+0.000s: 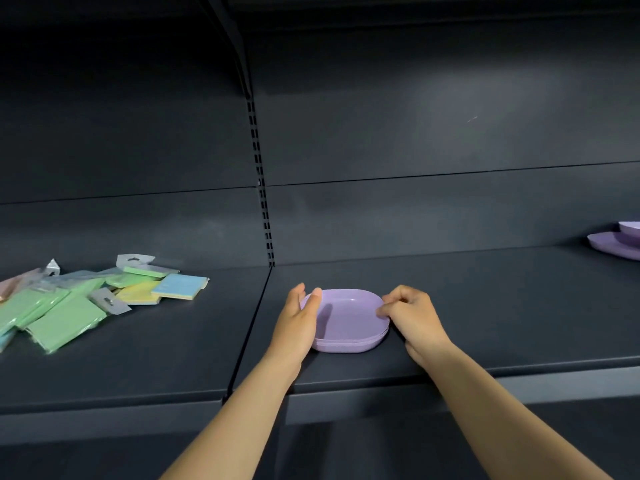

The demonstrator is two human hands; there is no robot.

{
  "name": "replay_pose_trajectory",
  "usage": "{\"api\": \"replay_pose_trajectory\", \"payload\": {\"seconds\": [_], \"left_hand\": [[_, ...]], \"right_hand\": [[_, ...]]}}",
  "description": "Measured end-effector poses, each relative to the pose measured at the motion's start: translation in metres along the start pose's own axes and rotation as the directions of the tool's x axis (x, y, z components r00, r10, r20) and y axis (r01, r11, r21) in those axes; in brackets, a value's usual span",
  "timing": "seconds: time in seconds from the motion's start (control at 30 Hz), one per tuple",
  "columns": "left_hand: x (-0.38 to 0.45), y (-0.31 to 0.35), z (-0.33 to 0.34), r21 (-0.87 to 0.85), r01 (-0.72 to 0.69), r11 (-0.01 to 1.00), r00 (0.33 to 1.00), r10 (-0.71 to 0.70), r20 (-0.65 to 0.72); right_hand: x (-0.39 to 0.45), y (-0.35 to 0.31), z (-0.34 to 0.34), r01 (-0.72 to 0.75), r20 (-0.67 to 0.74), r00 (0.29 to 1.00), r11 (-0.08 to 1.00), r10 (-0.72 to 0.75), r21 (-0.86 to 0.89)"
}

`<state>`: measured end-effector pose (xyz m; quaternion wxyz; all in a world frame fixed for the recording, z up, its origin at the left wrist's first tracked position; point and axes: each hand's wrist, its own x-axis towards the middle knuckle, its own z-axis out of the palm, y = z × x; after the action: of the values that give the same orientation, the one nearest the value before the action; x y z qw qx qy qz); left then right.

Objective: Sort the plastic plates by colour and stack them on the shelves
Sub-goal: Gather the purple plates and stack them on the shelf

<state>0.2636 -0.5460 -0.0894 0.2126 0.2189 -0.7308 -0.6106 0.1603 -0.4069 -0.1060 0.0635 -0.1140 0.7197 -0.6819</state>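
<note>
Lilac plastic plates (pixel 348 320), a low nested stack of squarish ones with rounded corners, sit on the dark shelf (pixel 485 306) near its front edge, just right of the seam between two shelf sections. Both hands are on the stack. The left hand (pixel 298 322) lies along the stack's 9 o'clock side, fingers mostly straight against the wall and the thumb laid over the rim at about 10 o'clock. The right hand (pixel 412 315) is at 3 o'clock, fingers curled and pinching the rim there, knuckles up. Both bare forearms reach in from the bottom of the view across the shelf's front lip.

Far off toward 3 o'clock from the stack, at the frame's right edge, more lilac plates (pixel 620 242) rest on the same shelf, partly cut off. Toward 9 o'clock, on the neighbouring shelf section, lies a loose heap of pastel packets (pixel 79 303) in clear wrappers, green, yellow, blue and pink. A slotted upright (pixel 263 202) rises behind the seam at 12 o'clock.
</note>
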Motion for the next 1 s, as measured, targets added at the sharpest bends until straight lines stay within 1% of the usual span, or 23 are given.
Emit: {"api": "replay_pose_trajectory", "payload": {"seconds": [0.17,0.23,0.27,0.33,0.4,0.47,0.5,0.57,0.63,0.67,0.77,0.87,0.93,1.0], "left_hand": [[-0.001,-0.001,0.003,0.143,-0.033,0.989,0.999,0.033,0.001],[-0.002,0.002,0.003,0.210,-0.040,0.977,0.999,0.040,0.004],[-0.001,0.005,0.003,0.268,-0.044,0.962,0.999,0.040,0.018],[0.001,0.014,0.003,0.410,-0.054,0.910,0.998,0.031,0.062],[0.004,0.029,0.004,0.562,-0.082,0.823,0.993,0.023,0.112],[0.007,0.051,0.010,0.675,-0.146,0.723,0.985,0.043,0.167],[0.009,0.064,0.017,0.710,-0.186,0.680,0.979,0.066,0.193],[0.014,0.089,0.039,0.745,-0.261,0.614,0.963,0.117,0.241],[0.017,0.111,0.074,0.754,-0.331,0.567,0.942,0.160,0.294],[0.020,0.120,0.096,0.754,-0.357,0.551,0.933,0.174,0.315],[0.025,0.140,0.172,0.749,-0.412,0.519,0.909,0.183,0.373],[0.029,0.154,0.252,0.740,-0.440,0.509,0.894,0.171,0.414],[0.031,0.162,0.303,0.728,-0.443,0.523,0.891,0.163,0.424],[0.035,0.170,0.352,0.721,-0.442,0.534,0.888,0.150,0.434]], "right_hand": [[0.001,-0.002,0.002,0.052,-0.029,0.998,0.998,-0.053,-0.041],[0.001,-0.004,0.003,0.060,-0.018,0.998,0.996,-0.061,-0.060],[0.001,-0.005,0.001,0.067,0.007,0.998,0.994,-0.067,-0.090],[0.003,-0.009,-0.009,0.113,0.091,0.991,0.970,-0.096,-0.213],[0.007,-0.018,-0.028,0.197,0.177,0.974,0.922,-0.144,-0.332],[0.014,-0.034,-0.057,0.310,0.266,0.941,0.847,-0.208,-0.432],[0.018,-0.044,-0.074,0.371,0.311,0.920,0.783,-0.238,-0.499],[0.025,-0.063,-0.113,0.473,0.390,0.879,0.604,-0.274,-0.642],[0.032,-0.078,-0.156,0.518,0.447,0.855,0.425,-0.261,-0.743],[0.037,-0.084,-0.178,0.526,0.468,0.850,0.351,-0.242,-0.774],[0.058,-0.093,-0.251,0.530,0.499,0.845,0.177,-0.192,-0.829],[0.084,-0.097,-0.327,0.514,0.493,0.850,0.093,-0.183,-0.853],[0.100,-0.102,-0.377,0.495,0.475,0.858,0.069,-0.194,-0.866],[0.116,-0.105,-0.425,0.481,0.460,0.866,0.069,-0.197,-0.874]]}}
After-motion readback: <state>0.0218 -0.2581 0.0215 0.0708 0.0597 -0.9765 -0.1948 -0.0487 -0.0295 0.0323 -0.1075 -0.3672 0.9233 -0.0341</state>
